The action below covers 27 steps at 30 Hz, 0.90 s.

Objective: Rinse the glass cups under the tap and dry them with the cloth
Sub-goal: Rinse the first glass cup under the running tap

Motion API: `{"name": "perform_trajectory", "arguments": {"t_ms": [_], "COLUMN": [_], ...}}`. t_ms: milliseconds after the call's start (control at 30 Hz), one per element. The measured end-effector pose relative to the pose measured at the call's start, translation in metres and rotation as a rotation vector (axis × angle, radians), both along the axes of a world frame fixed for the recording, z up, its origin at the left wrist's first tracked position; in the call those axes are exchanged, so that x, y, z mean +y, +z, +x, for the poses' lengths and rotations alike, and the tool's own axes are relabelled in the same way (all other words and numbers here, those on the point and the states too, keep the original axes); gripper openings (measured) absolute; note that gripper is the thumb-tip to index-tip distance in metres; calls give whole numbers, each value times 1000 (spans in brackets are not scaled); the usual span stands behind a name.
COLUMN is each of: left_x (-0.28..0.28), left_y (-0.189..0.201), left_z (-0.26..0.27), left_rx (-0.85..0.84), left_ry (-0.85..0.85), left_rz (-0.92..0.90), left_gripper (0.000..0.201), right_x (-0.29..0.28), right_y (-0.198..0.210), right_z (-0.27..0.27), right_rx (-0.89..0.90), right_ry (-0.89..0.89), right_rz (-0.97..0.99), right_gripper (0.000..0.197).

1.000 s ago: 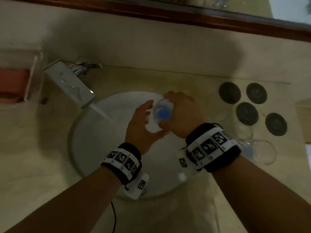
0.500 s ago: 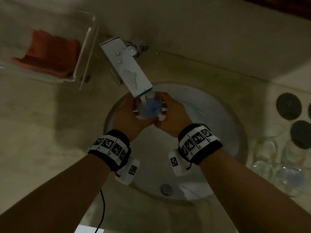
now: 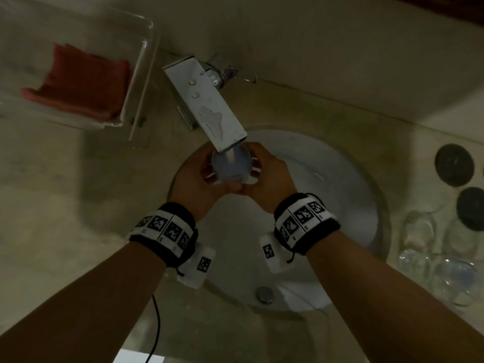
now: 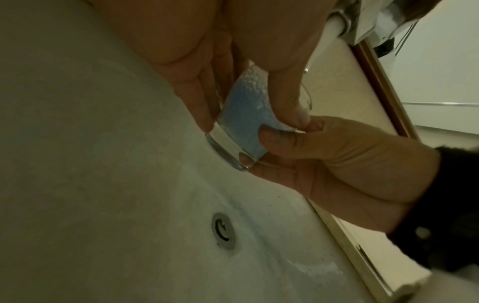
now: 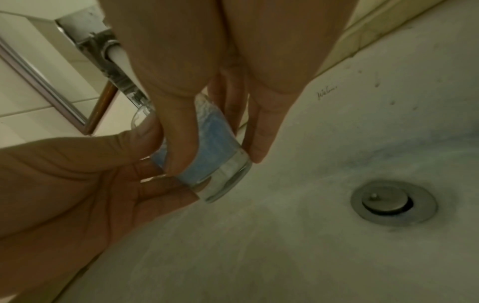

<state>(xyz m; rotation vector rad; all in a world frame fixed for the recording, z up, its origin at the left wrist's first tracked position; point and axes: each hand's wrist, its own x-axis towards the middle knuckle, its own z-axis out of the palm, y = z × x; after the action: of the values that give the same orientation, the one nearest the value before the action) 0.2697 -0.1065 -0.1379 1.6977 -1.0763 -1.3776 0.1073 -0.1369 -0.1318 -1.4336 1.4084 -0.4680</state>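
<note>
the glass cup (image 3: 231,166) is now right under the tap (image 3: 207,106) spout with water running into it, bluish foamy water inside. a second ago it was out over the middle of the sink, well clear of the stream, and half a second ago it had only just reached the spout, so rinsing on this one has properly started

left hand (image 3: 199,179) wraps it from about 9 o'clock and right hand (image 3: 267,176) from 3 o'clock, fingers curled round the wall and thumbs meeting on the near side. the left wrist view shows the thick base poking out below the fingertips

sink (image 3: 340,184) sits below with the drain (image 3: 265,294) at 6 o'clock. more cups (image 3: 440,260) wait on the counter at 4 o'clock beside dark round coasters (image 3: 454,165). the red cloth (image 3: 78,85) lies in a clear tray (image 3: 141,74) at 10 o'clock, untouched, so i'd guess drying is a way off yet
</note>
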Motion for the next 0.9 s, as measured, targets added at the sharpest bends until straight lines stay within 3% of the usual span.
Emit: {"name": "perform_trajectory", "arguments": {"t_ms": [67,200,333,467,600,700,767,833,900], "left_x": [-3,-4,-1,1,2,-1,-5,-12,-17], "left_y": [1,-3,-3,-4,-10,-8,-2,4,5], "left_z": [-2,-2,0,-2,-5,-5,-9,-11,-9], "left_rx": [90,110,-81,-166,-226,-138,2,115,148], "left_ry": [27,2,-50,-100,-130,-79,-7,88,126], "left_rz": [24,26,75,345,439,466,434,405,395], "left_gripper": [68,57,41,70,74,82,54,26,22], "right_x": [1,2,2,10,13,9,4,0,-3], "right_y": [0,1,-2,-8,-13,-15,-16,-15,-13], "right_z": [1,0,-4,-6,-8,-4,0,5,7], "right_rx": [-11,-11,74,61,138,135,102,84,82], "right_ry": [-14,-20,-4,-23,-4,-10,-56,-79,-87], "right_rz": [-1,14,182,446,507,468,403,317,288], "right_gripper": [77,79,79,53,65,71,80,73,69]}}
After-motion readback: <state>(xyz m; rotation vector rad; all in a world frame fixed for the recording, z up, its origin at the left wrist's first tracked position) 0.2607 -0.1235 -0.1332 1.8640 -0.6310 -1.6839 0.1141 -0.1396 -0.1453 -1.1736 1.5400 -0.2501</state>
